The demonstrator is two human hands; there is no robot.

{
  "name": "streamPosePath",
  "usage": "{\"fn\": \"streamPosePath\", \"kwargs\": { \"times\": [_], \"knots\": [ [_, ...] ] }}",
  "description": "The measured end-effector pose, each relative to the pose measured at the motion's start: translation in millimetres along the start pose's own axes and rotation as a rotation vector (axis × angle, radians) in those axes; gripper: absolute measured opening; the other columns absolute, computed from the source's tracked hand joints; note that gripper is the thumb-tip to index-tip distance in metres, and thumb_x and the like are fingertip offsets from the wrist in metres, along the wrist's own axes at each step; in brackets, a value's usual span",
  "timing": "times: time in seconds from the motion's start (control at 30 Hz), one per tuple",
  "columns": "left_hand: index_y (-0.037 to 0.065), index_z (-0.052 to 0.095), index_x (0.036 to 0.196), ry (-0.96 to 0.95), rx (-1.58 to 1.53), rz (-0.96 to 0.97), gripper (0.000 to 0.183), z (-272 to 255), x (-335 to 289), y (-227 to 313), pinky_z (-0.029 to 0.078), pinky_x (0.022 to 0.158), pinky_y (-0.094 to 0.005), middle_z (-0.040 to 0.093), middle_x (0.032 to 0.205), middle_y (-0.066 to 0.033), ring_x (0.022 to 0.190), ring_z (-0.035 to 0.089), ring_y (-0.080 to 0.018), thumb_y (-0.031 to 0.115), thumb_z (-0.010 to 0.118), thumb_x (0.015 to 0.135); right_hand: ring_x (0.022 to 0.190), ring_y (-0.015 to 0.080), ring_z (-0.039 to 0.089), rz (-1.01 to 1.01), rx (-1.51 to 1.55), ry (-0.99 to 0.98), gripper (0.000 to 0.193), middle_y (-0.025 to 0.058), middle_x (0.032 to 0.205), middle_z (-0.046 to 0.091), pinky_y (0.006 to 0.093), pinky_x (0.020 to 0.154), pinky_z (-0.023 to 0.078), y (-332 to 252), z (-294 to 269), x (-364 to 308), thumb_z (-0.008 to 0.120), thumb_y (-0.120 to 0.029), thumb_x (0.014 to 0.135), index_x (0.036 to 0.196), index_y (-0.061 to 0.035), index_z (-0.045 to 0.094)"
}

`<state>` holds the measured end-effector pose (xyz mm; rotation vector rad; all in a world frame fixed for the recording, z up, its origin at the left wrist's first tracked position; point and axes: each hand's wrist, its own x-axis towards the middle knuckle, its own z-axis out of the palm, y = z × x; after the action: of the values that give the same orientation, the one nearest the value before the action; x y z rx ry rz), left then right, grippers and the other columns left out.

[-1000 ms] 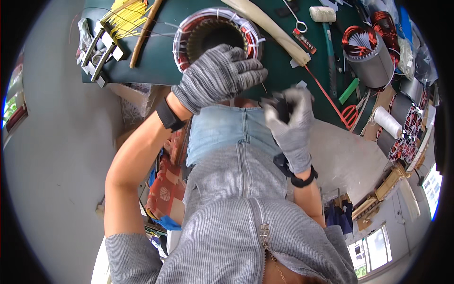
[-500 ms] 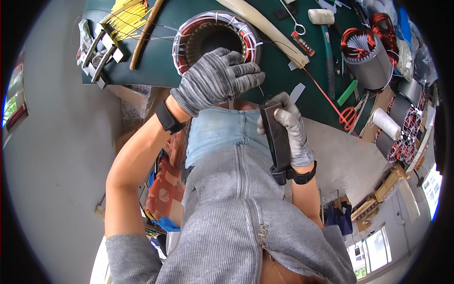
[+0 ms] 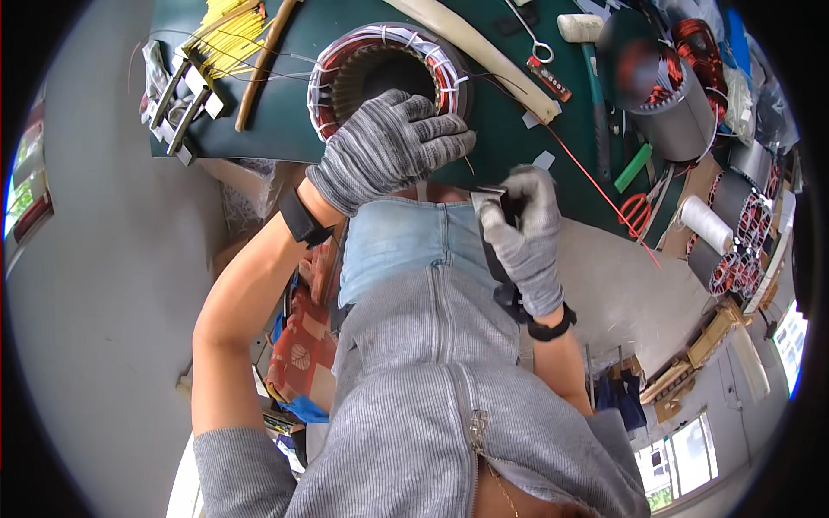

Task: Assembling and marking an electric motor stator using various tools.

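Note:
A motor stator (image 3: 462, 86) with white-laced red windings lies near the table's front edge. My left hand (image 3: 389, 148), in a grey knitted glove, rests over its near rim. Its fingers are bent and pressed together, and a thin wire (image 3: 471, 166) sticks out below them. To the right, in front of the table edge, my right hand (image 3: 527, 237), also gloved, is closed around a dark, long tool with a flat metallic end (image 3: 489, 197). The glove covers most of that tool, so its exact kind is unclear. The two hands are apart.
Left of the stator lie a wooden stick (image 3: 263, 69) and yellow strips (image 3: 233, 47). On the right are a pale bat-like stick (image 3: 484, 52), a white-headed mallet (image 3: 581, 30), orange-handled scissors (image 3: 636, 214), a thread spool (image 3: 706, 226) and another stator (image 3: 678, 125).
My right hand has turned and covers more of the dark tool, whose metallic end now shows. My left hand has shifted slightly left with the stator. The red cord now reaches past the scissors.

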<state>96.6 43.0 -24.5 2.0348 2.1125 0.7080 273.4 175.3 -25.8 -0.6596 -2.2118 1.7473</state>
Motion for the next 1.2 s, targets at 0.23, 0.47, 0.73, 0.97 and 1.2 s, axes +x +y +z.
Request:
{"fn": "streamPosePath", "kwargs": {
  "times": [0.23,0.47,0.73,0.97,1.2],
  "knots": [
    [0.01,0.061,0.106,0.036,-0.01,0.02,0.046,-3.7,0.8,5.4,0.046,0.072,-0.0377,0.062,0.102,-0.0055,0.083,0.057,-0.0255,0.02,0.059,0.061,0.08,0.0302,0.054,-0.21,-0.447,-0.02,0.026,0.0116,0.077,0.054,0.0384,0.07,0.046,-35.1,0.9,12.0,0.067,-0.004,0.062,0.082,-0.0047,0.05],
    [0.011,0.062,0.105,0.052,-0.017,0.015,0.043,-8.3,1.3,3.0,0.046,0.073,-0.0375,0.062,0.102,-0.0041,0.083,0.057,-0.0248,0.019,0.06,0.063,0.062,0.0115,0.05,0.31,0.202,-0.136,0.021,0.0047,0.073,0.05,0.0232,0.06,0.043,-21.0,7.0,16.4,0.062,-0.002,0.073,0.083,-0.0044,0.043],
    [0.01,0.062,0.106,0.017,-0.019,0.012,0.041,-2.5,-1.4,0.4,0.045,0.071,-0.0373,0.062,0.1,-0.0047,0.081,0.057,-0.0239,0.02,0.059,0.066,0.064,0.0138,0.06,0.843,1.188,-0.317,0.034,0.0088,0.073,0.062,0.023,0.063,0.048,-4.0,-1.8,-3.2,0.049,-0.037,0.088,0.091,-0.0028,0.055],
    [0.012,0.063,0.103,0.03,-0.008,-0.001,0.038,-7.7,0.0,3.7,0.046,0.069,-0.0352,0.062,0.1,-0.003,0.08,0.058,-0.0215,0.022,0.059,0.066,0.061,0.0102,0.049,0.484,0.524,-0.262,0.014,0.0059,0.07,0.052,0.0213,0.06,0.043,-11.7,5.6,15.0,0.057,-0.009,0.079,0.086,-0.0063,0.045],
    [0.012,0.062,0.104,0.098,0.042,0.021,0.04,-10.4,5.7,4.3,0.045,0.064,-0.0339,0.062,0.101,-0.0012,0.075,0.057,-0.0184,0.019,0.057,0.065,0.067,0.0186,0.047,0.082,0.057,-0.05,0.024,0.0078,0.067,0.044,0.0311,0.063,0.041,-23.3,17.5,25.1,0.064,-0.003,0.068,0.083,-0.0026,0.045]
  ]
}}
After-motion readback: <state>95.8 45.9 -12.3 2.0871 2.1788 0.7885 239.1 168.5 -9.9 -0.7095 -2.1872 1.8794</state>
